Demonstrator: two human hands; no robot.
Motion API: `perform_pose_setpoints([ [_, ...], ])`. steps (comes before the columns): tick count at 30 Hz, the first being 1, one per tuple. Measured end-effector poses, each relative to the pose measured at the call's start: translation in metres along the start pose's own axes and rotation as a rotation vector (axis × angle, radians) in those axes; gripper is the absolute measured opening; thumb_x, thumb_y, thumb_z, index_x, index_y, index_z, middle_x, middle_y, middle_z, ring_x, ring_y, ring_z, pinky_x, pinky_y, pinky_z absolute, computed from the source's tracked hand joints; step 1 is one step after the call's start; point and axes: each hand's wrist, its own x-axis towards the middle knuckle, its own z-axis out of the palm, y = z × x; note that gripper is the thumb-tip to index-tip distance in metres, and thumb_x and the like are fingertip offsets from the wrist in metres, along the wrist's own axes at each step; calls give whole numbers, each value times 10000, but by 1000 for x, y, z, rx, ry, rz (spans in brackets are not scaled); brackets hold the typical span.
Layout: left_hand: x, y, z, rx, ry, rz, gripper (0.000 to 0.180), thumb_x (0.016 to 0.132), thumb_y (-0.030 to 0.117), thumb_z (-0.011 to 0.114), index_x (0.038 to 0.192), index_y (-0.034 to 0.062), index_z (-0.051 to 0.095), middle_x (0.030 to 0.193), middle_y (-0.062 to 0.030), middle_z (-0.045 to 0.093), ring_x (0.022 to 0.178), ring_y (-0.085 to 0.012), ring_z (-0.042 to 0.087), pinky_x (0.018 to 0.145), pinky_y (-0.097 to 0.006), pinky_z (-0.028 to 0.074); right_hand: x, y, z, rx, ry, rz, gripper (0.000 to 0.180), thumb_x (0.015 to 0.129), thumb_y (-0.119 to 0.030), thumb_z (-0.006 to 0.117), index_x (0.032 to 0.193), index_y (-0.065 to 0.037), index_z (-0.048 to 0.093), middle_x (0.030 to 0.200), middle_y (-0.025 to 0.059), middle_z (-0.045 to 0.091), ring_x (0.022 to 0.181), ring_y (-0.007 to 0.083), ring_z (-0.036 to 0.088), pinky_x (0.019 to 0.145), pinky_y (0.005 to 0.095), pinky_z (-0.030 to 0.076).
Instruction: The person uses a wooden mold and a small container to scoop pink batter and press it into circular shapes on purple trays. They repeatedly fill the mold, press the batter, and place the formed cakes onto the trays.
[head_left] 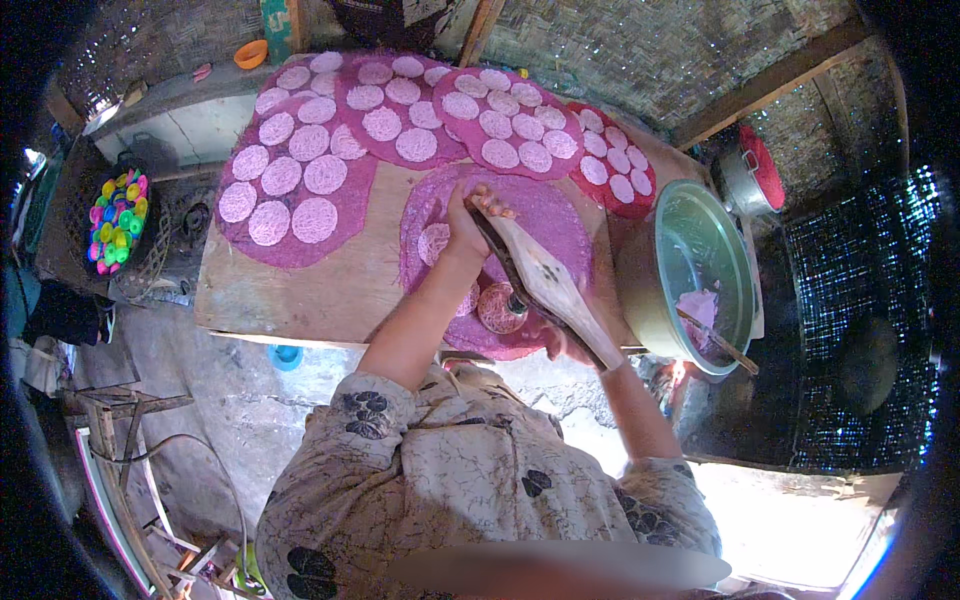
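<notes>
Both my hands hold a long wooden hand press (548, 275) slantwise over a round pink woven mat (545, 215). My left hand (472, 218) is closed round its far end, fingers curled over the wood. At the near end my right hand (572, 345) grips it, partly hidden under the wood. A short dark cylinder below the press sits over a round disc of pink strands (500, 312). On the same mat, to the left, lies another pale strand disc (433, 243); a further one is partly covered by my left forearm.
More pink mats with pale discs (308, 143) cover the back of the wooden table (275, 300). A large greenish basin (665, 330) with pink dough and a stick stands at right, beside a metal pot (745, 178). Colourful small cups (118, 222) fill a basket at left.
</notes>
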Motion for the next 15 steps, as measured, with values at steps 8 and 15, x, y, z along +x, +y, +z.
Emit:
perform_pose_setpoints([
  [8, 1, 44, 0, 60, -182, 255, 374, 920, 459, 507, 694, 164, 466, 593, 33, 426, 563, -140, 436, 601, -325, 373, 49, 40, -54, -367, -146, 17, 518, 946, -485, 532, 1324, -132, 544, 995, 89, 635, 732, 172, 589, 656, 306, 490],
  [15, -74, 123, 96, 157, -586, 277, 479, 994, 508, 411, 705, 152, 548, 519, 29, 469, 459, -135, 435, 527, -326, 408, 48, 31, -7, -1531, 241, -854, 390, 851, -180, 689, 1212, -58, 607, 1092, 166, 645, 990, 285, 620, 829, 375, 504],
])
